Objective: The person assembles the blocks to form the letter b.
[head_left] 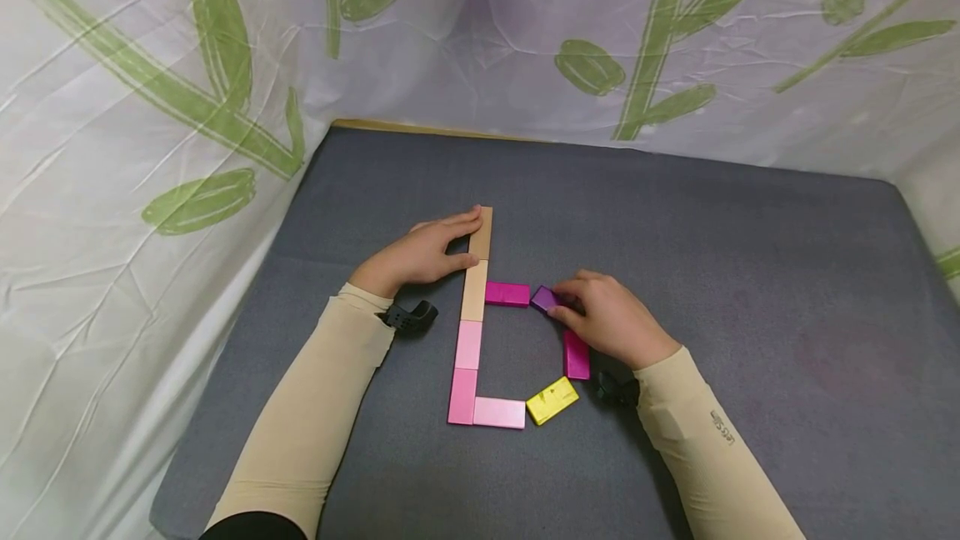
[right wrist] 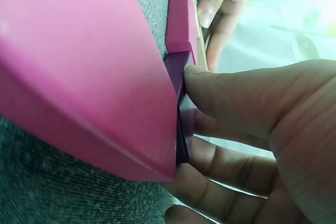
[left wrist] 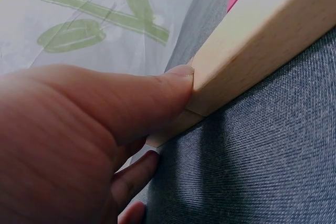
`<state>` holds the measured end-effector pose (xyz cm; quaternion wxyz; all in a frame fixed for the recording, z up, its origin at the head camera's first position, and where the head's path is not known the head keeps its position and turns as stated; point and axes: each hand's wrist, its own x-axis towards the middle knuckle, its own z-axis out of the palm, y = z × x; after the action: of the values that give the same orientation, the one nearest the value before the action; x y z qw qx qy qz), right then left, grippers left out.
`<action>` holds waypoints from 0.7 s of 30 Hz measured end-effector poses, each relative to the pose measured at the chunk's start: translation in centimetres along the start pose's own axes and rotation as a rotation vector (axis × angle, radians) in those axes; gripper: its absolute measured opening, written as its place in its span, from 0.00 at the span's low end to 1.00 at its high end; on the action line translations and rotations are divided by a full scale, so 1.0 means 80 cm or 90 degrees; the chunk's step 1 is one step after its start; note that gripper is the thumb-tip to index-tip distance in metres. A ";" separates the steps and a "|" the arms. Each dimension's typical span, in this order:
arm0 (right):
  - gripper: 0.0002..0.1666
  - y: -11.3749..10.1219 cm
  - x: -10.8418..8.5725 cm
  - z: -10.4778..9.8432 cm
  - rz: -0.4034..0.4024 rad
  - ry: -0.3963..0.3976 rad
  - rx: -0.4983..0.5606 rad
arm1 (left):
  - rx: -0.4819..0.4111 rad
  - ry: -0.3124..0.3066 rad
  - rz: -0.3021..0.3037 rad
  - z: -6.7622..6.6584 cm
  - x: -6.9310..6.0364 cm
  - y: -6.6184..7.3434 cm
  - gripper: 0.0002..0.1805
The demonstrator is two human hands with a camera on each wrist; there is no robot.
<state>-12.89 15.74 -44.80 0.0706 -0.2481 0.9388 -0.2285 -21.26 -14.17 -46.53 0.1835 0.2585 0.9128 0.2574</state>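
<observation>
Toy blocks lie end to end as a tall stem with a loop at its lower right. My right hand (head_left: pixel 611 319) pinches a purple block (head_left: pixel 544 299) at the loop's upper right corner, between a magenta block (head_left: pixel 507 294) and another magenta block (head_left: pixel 577 355). Part of the purple block is hidden by the fingers. At the top of the stem my left hand (head_left: pixel 420 255) touches the plain wooden block (head_left: pixel 482 236), its fingers fairly straight. Its thumb (left wrist: pixel 157 90) rests near the seam with the wooden block below (head_left: pixel 474 290).
Two pink blocks, one upper (head_left: pixel 468 345) and one lower (head_left: pixel 462 396), finish the stem. A light pink block (head_left: pixel 498 412) and a yellow block (head_left: pixel 552 400) form the loop's bottom. Everything lies on a grey cloth-covered table (head_left: pixel 750 273), with a leaf-patterned white curtain (head_left: pixel 487 48) behind.
</observation>
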 end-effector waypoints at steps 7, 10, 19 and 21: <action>0.14 0.000 0.000 0.001 -0.006 0.000 0.003 | -0.006 -0.003 -0.004 0.000 0.001 -0.001 0.39; 0.14 0.000 0.000 0.001 -0.003 -0.004 0.002 | -0.010 -0.004 -0.005 -0.001 0.002 -0.001 0.39; 0.13 0.000 0.000 0.002 -0.007 -0.006 0.008 | -0.010 -0.003 -0.005 -0.002 0.000 0.001 0.39; 0.13 0.001 0.001 0.002 -0.010 -0.005 0.008 | -0.010 -0.003 -0.005 -0.003 0.000 0.001 0.39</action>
<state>-12.95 15.72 -44.95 0.0737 -0.2557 0.9351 -0.2341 -21.32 -14.17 -46.29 0.1891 0.2541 0.9112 0.2635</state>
